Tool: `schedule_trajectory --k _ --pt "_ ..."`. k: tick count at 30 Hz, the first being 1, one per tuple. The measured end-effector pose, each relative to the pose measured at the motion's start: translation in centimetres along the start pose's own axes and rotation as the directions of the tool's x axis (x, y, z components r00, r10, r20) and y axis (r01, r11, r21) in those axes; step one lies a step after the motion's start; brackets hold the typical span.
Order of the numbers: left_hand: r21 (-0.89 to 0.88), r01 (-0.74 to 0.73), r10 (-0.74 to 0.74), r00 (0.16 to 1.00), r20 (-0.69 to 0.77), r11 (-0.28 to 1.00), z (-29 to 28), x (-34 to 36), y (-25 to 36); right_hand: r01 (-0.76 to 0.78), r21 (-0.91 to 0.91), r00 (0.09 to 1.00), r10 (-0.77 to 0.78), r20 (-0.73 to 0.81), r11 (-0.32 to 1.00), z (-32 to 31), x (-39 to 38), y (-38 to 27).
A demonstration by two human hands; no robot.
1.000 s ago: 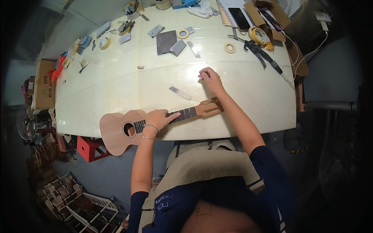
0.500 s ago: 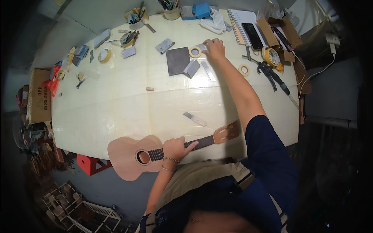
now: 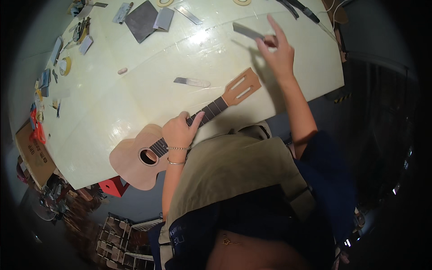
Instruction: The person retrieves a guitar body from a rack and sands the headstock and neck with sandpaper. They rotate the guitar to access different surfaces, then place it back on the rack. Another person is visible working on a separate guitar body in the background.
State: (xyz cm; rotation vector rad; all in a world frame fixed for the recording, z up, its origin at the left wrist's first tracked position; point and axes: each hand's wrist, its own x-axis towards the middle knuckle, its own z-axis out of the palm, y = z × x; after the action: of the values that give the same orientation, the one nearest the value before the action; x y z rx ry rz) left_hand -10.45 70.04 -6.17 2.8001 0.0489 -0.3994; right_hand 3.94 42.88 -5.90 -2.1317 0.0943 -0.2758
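An unstrung ukulele [image 3: 130, 155] of pale wood lies slanted across the near table edge, its body partly overhanging. My left hand [image 3: 177, 131] is closed round its neck near the body, thumb over the dark fretboard. The slotted headstock [image 3: 242, 86] points up and right. Above the table to the right, my right hand [image 3: 278, 56] pinches a thin grey piece of sandpaper [image 3: 246, 31] between thumb and bent fingers, index finger stretched out. A knife [image 3: 193, 82] with a pale handle lies just beyond the neck.
On the white table [image 3: 99, 105] lie a dark sandpaper sheet [image 3: 141, 21], a folded grey piece [image 3: 163, 19], a metal ruler [image 3: 188, 15] and tape rolls. A black air gun hose [image 3: 306, 11] is at far right. A red stool [image 3: 113, 186] stands below the left edge.
My right hand has come back from the far side of the table, lifting the grey sandpaper. My left hand keeps its grip on the neck. The view has shifted nearer and turned.
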Motion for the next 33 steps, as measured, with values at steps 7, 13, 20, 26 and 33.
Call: schedule_trajectory --k 7,13,20,26,33 --pt "0.066 0.006 -0.012 0.997 0.082 0.998 -0.3 0.2 0.2 0.382 -0.399 0.921 -0.308 0.238 0.833 -0.1 -15.5 2.2" --pt "0.1 0.021 -0.03 0.995 0.091 0.995 0.2 -0.1 0.1 0.34 -0.384 0.94 -0.305 0.15 0.859 1.8 -16.1 3.0" --pt "0.099 0.025 -0.035 0.994 0.1 0.995 0.2 -0.1 0.5 0.391 -0.268 0.907 -0.319 0.275 0.88 4.2 -16.2 0.4" --pt "0.109 0.008 -0.02 0.994 0.109 0.994 0.2 0.1 0.2 0.333 -0.425 0.929 -0.216 0.299 0.842 4.0 -14.7 0.4" --pt "0.108 0.007 -0.016 0.996 0.09 0.994 0.3 0.0 0.2 0.353 -0.461 0.933 -0.27 0.236 0.814 3.9 -13.7 1.4"
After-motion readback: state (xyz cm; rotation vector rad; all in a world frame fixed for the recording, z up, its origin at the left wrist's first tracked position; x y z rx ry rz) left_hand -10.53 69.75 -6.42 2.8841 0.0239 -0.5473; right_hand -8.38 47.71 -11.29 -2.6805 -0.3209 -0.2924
